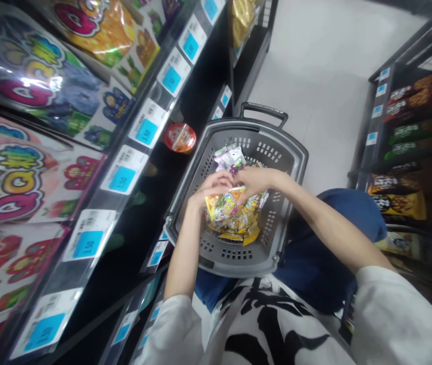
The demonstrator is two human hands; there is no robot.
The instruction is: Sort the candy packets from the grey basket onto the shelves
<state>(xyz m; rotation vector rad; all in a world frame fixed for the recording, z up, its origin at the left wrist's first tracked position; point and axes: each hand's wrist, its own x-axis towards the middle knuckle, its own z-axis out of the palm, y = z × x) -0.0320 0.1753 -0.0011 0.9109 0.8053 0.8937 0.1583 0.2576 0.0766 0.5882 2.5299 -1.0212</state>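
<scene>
A grey shopping basket (235, 261) sits in front of me with candy packs inside. Both my hands reach down into it and meet near its middle. A yellow candy bag (221, 207) with colourful lettering is between them. My right hand (254, 181) has its thumb on the bag's right side. My left hand (218, 183) curls its fingers at the bag's top edge; the fingertips are partly hidden. Below the bag lie several small yellow packets (244, 225). A whitish-purple pack (231, 157) lies beyond my hands, towards the basket's far end.
A shelf on the left carries large gummy candy bags (37, 182) above a row of price tags (122, 172). A round red-lidded cup (180, 137) is on a lower shelf beside the basket. Snack packs (398, 197) fill the right shelf. Pale floor (307, 61) stretches ahead.
</scene>
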